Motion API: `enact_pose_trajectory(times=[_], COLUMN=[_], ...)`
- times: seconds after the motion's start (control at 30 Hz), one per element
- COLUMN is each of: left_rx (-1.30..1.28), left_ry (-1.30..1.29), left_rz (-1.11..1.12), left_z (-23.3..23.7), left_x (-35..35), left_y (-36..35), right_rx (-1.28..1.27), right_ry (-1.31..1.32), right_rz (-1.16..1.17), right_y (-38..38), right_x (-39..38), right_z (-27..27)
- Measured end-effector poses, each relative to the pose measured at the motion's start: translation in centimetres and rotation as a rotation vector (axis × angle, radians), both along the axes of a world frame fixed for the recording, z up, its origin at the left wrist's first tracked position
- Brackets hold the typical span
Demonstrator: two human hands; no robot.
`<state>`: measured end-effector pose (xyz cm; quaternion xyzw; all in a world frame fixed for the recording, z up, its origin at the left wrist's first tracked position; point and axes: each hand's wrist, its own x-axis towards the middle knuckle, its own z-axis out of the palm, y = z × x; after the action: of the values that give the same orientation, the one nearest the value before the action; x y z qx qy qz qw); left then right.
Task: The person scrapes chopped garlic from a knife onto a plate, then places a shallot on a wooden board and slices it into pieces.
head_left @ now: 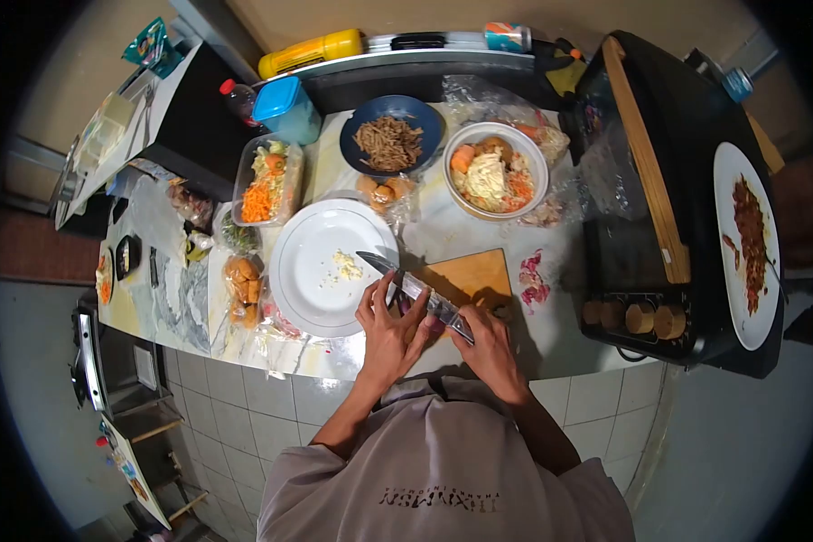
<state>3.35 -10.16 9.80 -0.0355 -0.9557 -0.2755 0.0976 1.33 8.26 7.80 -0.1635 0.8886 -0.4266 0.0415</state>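
My right hand (490, 348) is closed round the handle of a kitchen knife (414, 287). The blade slants up to the left, its tip over the rim of a white plate (303, 294). Small pale bits stick to the blade. My left hand (390, 330) is beside the blade, fingers bent but apart, fingertips close to or touching it. A little purple shows beneath those fingers; its kind is hard to make out. Under the knife lies a wooden cutting board (474, 271), partly covered by my hands. Finely chopped pale pieces (346, 265) sit on the plate.
Purplish peelings (533, 278) lie right of the board. Behind are a dark bowl of brown strips (390, 140), a white bowl of mixed food (497, 172) and a tub of shredded vegetables (266, 185). A black oven (637, 199) bounds the right side; bagged brown food (242, 289) is left.
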Motion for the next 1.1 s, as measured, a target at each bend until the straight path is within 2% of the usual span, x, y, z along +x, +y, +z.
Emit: enact_pose_trajectory(times=[0.23,0.47,0.63,0.97,1.03,1.1], left_rx=[-0.017,-0.061,-0.069,-0.063,-0.071,-0.079], left_ry=[-0.021,-0.002,0.034,0.015,0.018,0.021], left_rz=[-0.174,-0.298,-0.305,-0.293,-0.283,-0.273], left_z=[-0.9,-2.2,-1.9,-2.6,-2.6,-2.4], left_x=[0.1,-1.8,-3.1,-3.4,-3.6,-3.8], left_y=[2.7,4.2,4.4,4.3,4.6,4.7], right_rx=[0.000,0.015,0.048,0.117,0.010,0.027], right_ry=[-0.075,-0.088,-0.204,-0.178,-0.183,-0.160], right_rz=[-0.127,-0.223,-0.241,-0.265,-0.228,-0.223], right_y=[3.0,4.5,4.7,4.4,4.5,4.4], right_x=[2.1,3.4,2.9,2.8,2.5,2.6], right_z=[0.8,-1.0,-1.1,-1.7,-2.0,-2.7])
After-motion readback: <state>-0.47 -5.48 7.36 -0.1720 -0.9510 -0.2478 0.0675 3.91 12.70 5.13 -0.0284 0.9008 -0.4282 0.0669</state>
